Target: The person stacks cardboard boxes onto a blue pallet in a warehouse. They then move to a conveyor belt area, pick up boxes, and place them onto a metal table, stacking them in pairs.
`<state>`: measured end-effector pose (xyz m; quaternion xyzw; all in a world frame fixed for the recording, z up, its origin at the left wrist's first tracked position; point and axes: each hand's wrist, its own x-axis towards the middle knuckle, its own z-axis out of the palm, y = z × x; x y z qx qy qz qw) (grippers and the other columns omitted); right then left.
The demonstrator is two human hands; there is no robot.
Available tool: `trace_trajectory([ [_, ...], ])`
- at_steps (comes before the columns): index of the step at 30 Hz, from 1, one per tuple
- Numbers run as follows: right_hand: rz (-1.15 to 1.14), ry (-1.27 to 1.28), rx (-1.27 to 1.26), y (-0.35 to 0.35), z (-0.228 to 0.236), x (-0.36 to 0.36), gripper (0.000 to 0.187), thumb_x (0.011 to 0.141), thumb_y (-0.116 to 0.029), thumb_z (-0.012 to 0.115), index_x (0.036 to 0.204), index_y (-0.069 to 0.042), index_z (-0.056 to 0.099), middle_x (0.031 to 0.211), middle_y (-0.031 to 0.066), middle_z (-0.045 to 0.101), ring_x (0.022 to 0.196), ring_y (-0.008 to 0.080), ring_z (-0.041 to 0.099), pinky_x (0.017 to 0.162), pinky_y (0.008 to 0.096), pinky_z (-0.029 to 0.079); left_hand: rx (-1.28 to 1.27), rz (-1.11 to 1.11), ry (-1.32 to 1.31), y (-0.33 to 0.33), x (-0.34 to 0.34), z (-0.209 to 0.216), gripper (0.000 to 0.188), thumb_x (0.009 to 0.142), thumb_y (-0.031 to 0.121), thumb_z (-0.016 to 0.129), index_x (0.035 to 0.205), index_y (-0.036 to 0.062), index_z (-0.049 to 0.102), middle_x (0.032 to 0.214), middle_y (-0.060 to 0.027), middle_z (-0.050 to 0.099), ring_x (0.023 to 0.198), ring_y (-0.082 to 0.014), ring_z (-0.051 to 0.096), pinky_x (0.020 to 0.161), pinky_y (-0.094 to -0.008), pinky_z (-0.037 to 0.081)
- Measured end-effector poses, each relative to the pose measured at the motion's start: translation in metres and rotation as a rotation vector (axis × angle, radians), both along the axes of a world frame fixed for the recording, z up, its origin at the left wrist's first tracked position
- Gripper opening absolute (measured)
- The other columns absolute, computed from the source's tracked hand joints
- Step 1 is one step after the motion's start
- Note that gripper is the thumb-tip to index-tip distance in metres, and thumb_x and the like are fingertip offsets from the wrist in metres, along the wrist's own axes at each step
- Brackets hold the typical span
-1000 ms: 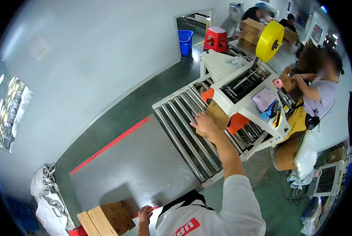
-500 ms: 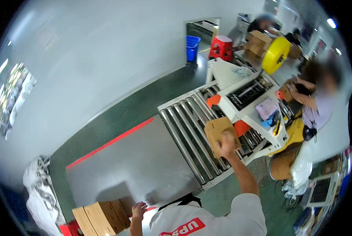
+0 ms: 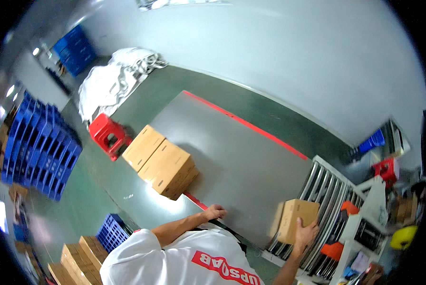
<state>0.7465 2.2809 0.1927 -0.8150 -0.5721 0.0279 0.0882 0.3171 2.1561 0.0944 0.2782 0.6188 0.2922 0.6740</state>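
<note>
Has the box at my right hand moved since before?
Yes, the cardboard box has moved away from the white machine, toward the grey table.

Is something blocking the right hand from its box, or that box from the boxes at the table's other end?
Nothing visible: the right hand touches the box, and grey table lies between it and those boxes. The left hand is beside that path.
</note>
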Motion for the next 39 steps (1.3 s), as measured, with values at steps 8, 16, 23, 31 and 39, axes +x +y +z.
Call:
trace_trajectory([
  [8, 0.515, 0.238, -0.286, -0.005, 0.000, -0.168, 0.101, 0.072, -0.043, 0.077, 0.149, -0.004, 0.023, 0.131, 0.0272, 0.044, 0.119, 0.0428, 0.046, 0.092, 0.0538, 0.042, 0.016, 0.117, 0.171, -0.031, -0.026, -0.011, 0.043, 0.085, 0.038, 0.066, 0.102, -0.0018, 0.069, 0.087, -0.0112, 0.069, 0.080, -0.0200, 0.066, 0.068, -0.0340, 0.052],
  [16, 0.943, 0.383, -0.292, 0.003, -0.009, -0.291, 0.095, 0.078, -0.028, 0.077, 0.150, -0.006, 0.021, 0.143, 0.0253, 0.037, 0.130, 0.0398, 0.039, 0.104, 0.0498, 0.037, -0.251, 0.521, 0.273, -0.070, -0.040, -0.037, 0.068, 0.081, 0.061, 0.061, 0.108, -0.0008, 0.069, 0.110, -0.0188, 0.067, 0.100, -0.0308, 0.063, 0.087, -0.0432, 0.047],
  [23, 1.110, 0.455, -0.437, 0.027, -0.044, -0.344, 0.058, 0.082, -0.033, 0.073, 0.123, 0.001, 0.051, 0.118, 0.0239, 0.051, 0.111, 0.0410, 0.050, 0.094, 0.0484, 0.041, -0.299, 0.709, -0.197, -0.083, -0.036, -0.026, 0.077, 0.080, 0.063, 0.061, 0.127, 0.0030, 0.060, 0.136, -0.0167, 0.053, 0.123, -0.0287, 0.051, 0.098, -0.0425, 0.042],
  [31, 1.103, 0.384, -0.315, 0.036, -0.060, -0.343, 0.056, 0.090, -0.046, 0.063, 0.113, 0.005, 0.054, 0.108, 0.0232, 0.057, 0.100, 0.0370, 0.057, 0.086, 0.0454, 0.046, -0.145, 0.845, -0.254, -0.085, -0.028, 0.002, 0.074, 0.081, 0.062, 0.061, 0.125, 0.0029, 0.061, 0.134, -0.0154, 0.055, 0.124, -0.0286, 0.049, 0.099, -0.0445, 0.039],
  [39, 0.635, 1.070, -0.676, 0.083, -0.087, -0.322, 0.065, 0.092, -0.057, 0.055, 0.125, -0.002, 0.048, 0.123, 0.0146, 0.056, 0.106, 0.0276, 0.057, 0.086, 0.0426, 0.049, 0.138, 0.778, -0.057, -0.059, -0.049, 0.090, 0.076, 0.076, 0.050, 0.073, 0.129, 0.0010, 0.049, 0.120, -0.0159, 0.055, 0.107, -0.0280, 0.055, 0.089, -0.0411, 0.047],
])
